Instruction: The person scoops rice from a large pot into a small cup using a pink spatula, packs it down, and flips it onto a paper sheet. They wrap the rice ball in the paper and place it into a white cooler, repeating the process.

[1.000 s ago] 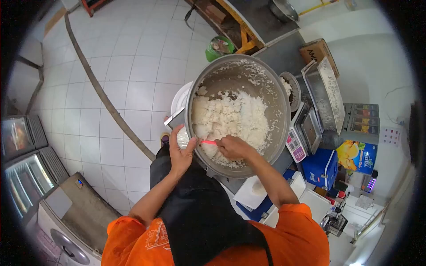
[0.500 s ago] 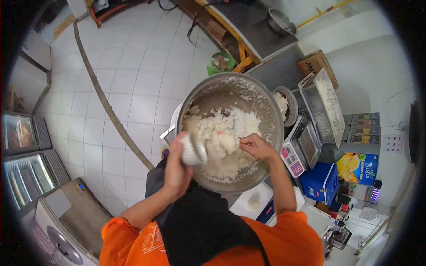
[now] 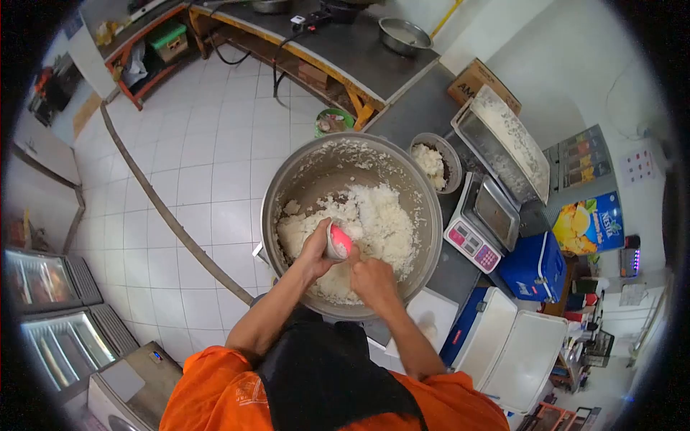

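Observation:
A large metal pot (image 3: pixel 435 237) stands in front of me, with white cooked rice (image 3: pixel 388 219) spread over its bottom and grains stuck to its wall. Above the rice, my left hand (image 3: pixel 313 253) is closed around a small white cup (image 3: pixel 332 253), tilted with its mouth toward my right hand. Gripped in my right hand (image 3: pixel 374 284) is a pink rice paddle (image 3: pixel 341 240), whose blade lies at the mouth of the cup. The fingers cover the paddle's handle. How much rice the cup contains, I cannot tell.
Right of the pot are a bowl of rice (image 3: pixel 430 164), a digital scale (image 3: pixel 471 244), a tilted metal tray (image 3: pixel 496 144) and a blue cooler (image 3: pixel 533 267). A green basin (image 3: pixel 334 122) sits beyond the pot. A dark counter (image 3: pixel 345 50) runs along the back.
The paddle, earlier loaded with rice beside the cup, is now at the cup's mouth. My hands have come closer together, and the right one has moved left and down. The camera view has shifted.

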